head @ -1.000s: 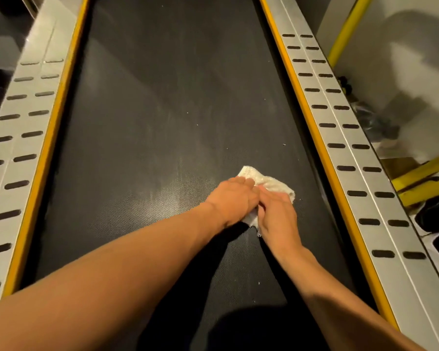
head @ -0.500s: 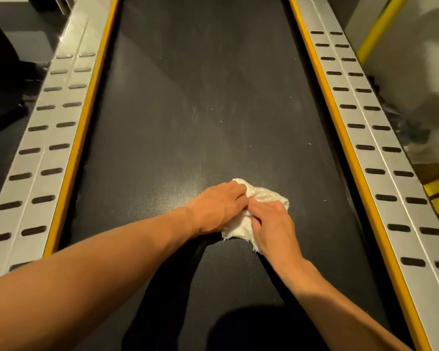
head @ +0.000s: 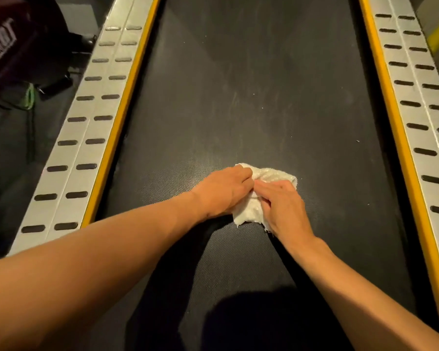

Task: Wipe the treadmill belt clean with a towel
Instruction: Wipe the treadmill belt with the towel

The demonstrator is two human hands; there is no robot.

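Head view: left hand (head: 223,191) and right hand (head: 283,207), touching side by side, clamp a bunched white towel (head: 274,174) against the middle of the treadmill belt (head: 238,97). Pairing them probably adds scrubbing pressure.

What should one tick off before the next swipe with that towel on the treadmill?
1. Both hands on the towel: ok. The left hand and the right hand both hold it.
2. Towel spread flat: not ok. It lies on the belt but is bunched up between the hands.
3. Dirt gone from the stretch ahead: not ok. Pale smears and white specks show beyond the towel.
4. Towel clear of the yellow edge strips: ok. It sits near the middle of the belt.
5. Belt standing still: cannot tell from a single picture.
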